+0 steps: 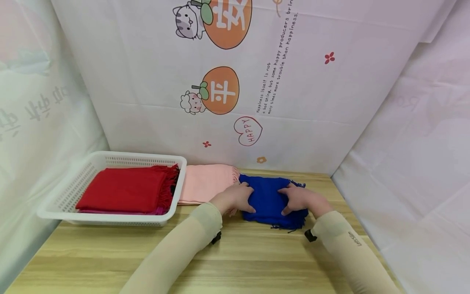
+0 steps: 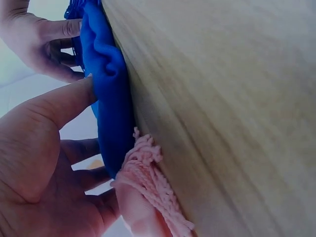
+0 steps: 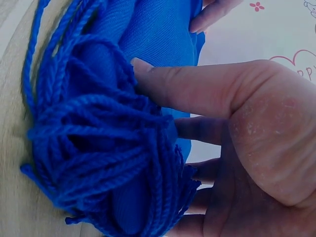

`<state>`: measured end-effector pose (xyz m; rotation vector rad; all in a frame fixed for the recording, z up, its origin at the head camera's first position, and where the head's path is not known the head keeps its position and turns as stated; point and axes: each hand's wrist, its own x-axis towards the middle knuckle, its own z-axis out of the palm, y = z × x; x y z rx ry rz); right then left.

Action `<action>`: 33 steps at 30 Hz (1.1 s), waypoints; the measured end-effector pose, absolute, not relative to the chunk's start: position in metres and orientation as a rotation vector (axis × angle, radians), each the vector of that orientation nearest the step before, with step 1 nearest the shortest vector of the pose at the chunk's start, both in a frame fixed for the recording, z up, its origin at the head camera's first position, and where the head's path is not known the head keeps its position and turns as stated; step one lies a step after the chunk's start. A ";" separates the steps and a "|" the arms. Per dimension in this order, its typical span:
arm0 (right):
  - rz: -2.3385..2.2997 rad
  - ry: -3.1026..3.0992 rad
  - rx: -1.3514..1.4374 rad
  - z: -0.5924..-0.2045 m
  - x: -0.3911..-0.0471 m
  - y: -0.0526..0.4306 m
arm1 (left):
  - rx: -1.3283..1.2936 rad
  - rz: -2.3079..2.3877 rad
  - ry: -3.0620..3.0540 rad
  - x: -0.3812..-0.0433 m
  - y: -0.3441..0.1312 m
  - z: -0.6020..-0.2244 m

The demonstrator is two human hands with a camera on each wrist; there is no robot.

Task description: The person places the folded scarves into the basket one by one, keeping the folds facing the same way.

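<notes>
A folded blue scarf (image 1: 267,198) with fringed ends lies flat on the wooden table. My left hand (image 1: 238,197) rests on its left end, thumb and fingers spread apart. On the right end, my right hand (image 1: 300,199) touches the cloth in the same way, close to the fringe. The left wrist view shows the left thumb (image 2: 74,101) against the scarf's thick folded edge. Loose blue tassels (image 3: 98,133) fill much of the right wrist view, beside the right thumb (image 3: 192,89). A folded pink scarf (image 1: 209,183) lies left of the blue one, its fringe meeting it.
At the left stands a white plastic basket (image 1: 110,218) holding a folded red scarf (image 1: 123,191) with magenta cloth (image 1: 160,210) beneath it. A printed white sheet (image 1: 301,139) rises behind the table (image 1: 253,261), and white sheets hang on both sides.
</notes>
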<state>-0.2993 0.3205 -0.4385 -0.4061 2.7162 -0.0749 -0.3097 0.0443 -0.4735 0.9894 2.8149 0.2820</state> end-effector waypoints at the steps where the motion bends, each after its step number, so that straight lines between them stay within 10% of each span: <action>1: -0.077 2.718 -0.405 -0.439 -0.300 0.321 | 0.981 0.276 2.812 -0.306 0.044 -0.468; 33: 0.022 2.860 -0.554 -0.442 -0.288 0.317 | 0.932 0.469 2.804 -0.320 0.052 -0.478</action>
